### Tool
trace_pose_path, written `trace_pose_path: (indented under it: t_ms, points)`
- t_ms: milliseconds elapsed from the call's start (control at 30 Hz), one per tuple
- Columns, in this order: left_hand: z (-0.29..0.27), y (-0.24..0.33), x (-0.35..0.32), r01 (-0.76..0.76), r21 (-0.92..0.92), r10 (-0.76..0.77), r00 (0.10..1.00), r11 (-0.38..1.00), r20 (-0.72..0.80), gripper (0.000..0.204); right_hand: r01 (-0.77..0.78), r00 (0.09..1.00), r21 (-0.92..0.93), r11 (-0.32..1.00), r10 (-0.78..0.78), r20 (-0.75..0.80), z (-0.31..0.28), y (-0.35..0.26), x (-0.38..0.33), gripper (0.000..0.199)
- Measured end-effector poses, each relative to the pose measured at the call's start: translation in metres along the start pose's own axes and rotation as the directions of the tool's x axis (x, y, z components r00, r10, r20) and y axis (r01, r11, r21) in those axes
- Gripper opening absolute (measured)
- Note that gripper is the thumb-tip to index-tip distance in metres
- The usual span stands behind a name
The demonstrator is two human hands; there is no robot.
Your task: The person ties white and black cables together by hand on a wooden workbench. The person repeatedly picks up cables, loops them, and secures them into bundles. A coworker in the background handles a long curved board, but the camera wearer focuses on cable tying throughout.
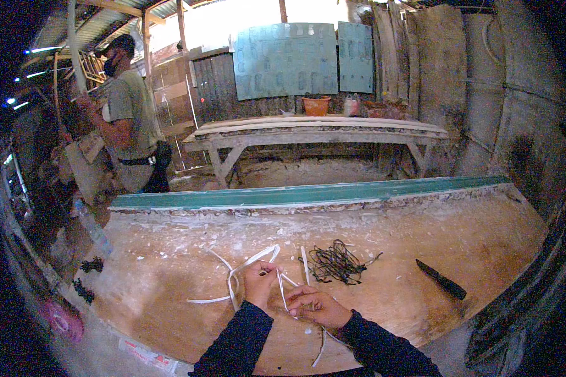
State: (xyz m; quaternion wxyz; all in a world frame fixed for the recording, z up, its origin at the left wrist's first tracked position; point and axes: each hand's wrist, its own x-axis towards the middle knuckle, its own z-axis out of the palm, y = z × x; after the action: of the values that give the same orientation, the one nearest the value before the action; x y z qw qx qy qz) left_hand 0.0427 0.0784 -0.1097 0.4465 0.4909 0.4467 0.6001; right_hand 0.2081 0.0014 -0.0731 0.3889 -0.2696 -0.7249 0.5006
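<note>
Over the near middle of the wooden table, my left hand (260, 281) is closed with its fingertips pinching a thin white strip (256, 257). The strip loops behind that hand, and loose ends spread out on the table to its left. Lower and to the right, my right hand (317, 306) pinches another stretch of the white strip, which runs between the two hands. More white ends hang below the right hand. A tangled heap of black cords (336, 261) lies just beyond the right hand. Farther right rests a knife (441, 279) with a dark blade and handle.
A long green board (308, 191) runs along the table's far edge. Black bunches (88, 279) lie at the left edge, near a plastic bottle (93, 229) and a pink round object (66, 320). Behind stands a bench (321, 131) with an orange pot (316, 105). A person (129, 119) stands at the left.
</note>
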Motion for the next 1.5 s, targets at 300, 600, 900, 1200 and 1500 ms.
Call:
trace_pose_path:
  t_ms: [300, 600, 900, 1200, 1500]
  points:
    - [0.006, -0.011, -0.001, 0.032, -0.047, -0.033, 0.999, 0.998, -0.026, 0.005, 0.073, 0.996, -0.040, 0.997, -0.075, -0.057, -0.011, -0.007, -0.003, 0.010]
    - [0.010, 0.020, -0.016, 0.020, 0.198, -0.092, 0.929, 0.980, 0.358, 0.007, -0.007, 0.860, 0.217, 0.976, 0.116, -0.496, -0.030, 0.004, -0.004, 0.011]
    - [0.028, 0.047, -0.049, -0.213, 0.189, -0.067, 0.479, 0.958, 0.876, 0.014, -0.256, 0.587, -0.464, 0.848, -0.246, -0.772, -0.051, 0.012, 0.002, 0.013]
    - [0.036, 0.046, -0.058, -0.177, 0.146, -0.041, 0.495, 0.973, 0.868, 0.016, -0.176, 0.601, -0.203, 0.963, -0.058, -0.797, -0.047, -0.006, 0.004, 0.020]
    - [0.024, 0.048, -0.043, 0.069, -0.069, 0.019, 0.556, 0.995, 0.831, 0.012, -0.348, 0.624, -0.526, 0.776, -0.227, -0.748, -0.050, 0.022, -0.002, 0.013]
